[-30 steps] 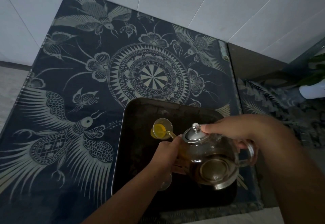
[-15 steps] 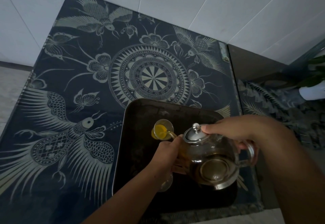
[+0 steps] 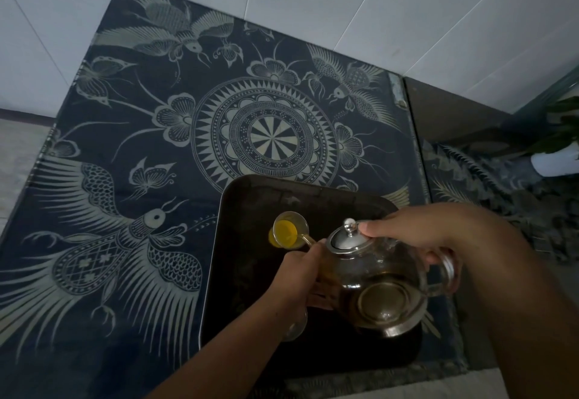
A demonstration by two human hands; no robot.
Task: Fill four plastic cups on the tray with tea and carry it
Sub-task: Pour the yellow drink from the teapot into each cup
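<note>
Teapot (image 3: 385, 298) (tilted) pours into cup (image 3: 289, 232)

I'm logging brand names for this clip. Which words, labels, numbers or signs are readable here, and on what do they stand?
No text can be read anywhere in this view.
Teapot: clear glass, metal lid, no label.
Cup and tray: no marks show.
Tablecloth: bird, flower and circle patterns only, no letters.
White pot at the right edge: too dim and blurred to tell.

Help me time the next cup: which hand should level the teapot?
Right. The right hand holds the teapot by its handle, finger on the lid; the left hand only touches its front.
</note>
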